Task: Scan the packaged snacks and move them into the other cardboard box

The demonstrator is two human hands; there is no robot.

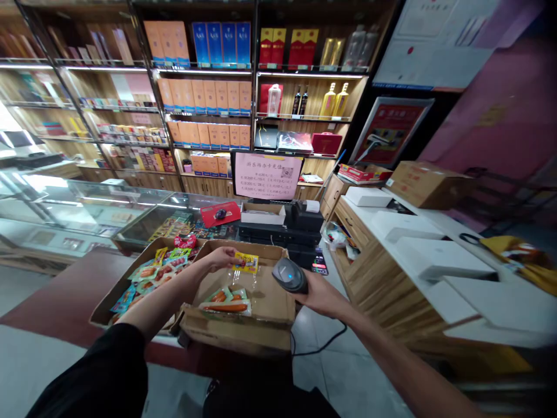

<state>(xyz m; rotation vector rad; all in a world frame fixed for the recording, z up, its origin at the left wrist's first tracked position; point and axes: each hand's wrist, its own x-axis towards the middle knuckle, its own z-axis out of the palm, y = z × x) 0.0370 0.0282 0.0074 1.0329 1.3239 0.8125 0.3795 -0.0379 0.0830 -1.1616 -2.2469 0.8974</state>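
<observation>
My left hand (223,259) pinches a small yellow snack packet (247,262) over the far part of an open cardboard box (270,316). In my right hand (315,295) is a dark handheld scanner (289,275) with a blue light on top, held at the box's right edge and pointing left. Inside the box lie a few sausage packets, the longest (226,306) near the front wall. A second carton (102,302) on the left is filled with many colourful snack packets (164,271), partly hidden by my left forearm.
Behind the boxes stand a screen with a paper sign (268,176), a white tray (262,214) and a red sheet (220,214). A phone (319,264) lies right of the box. Glass cases (87,200) extend left; a white counter (404,232) runs along the right. The scanner's cable (322,348) hangs low.
</observation>
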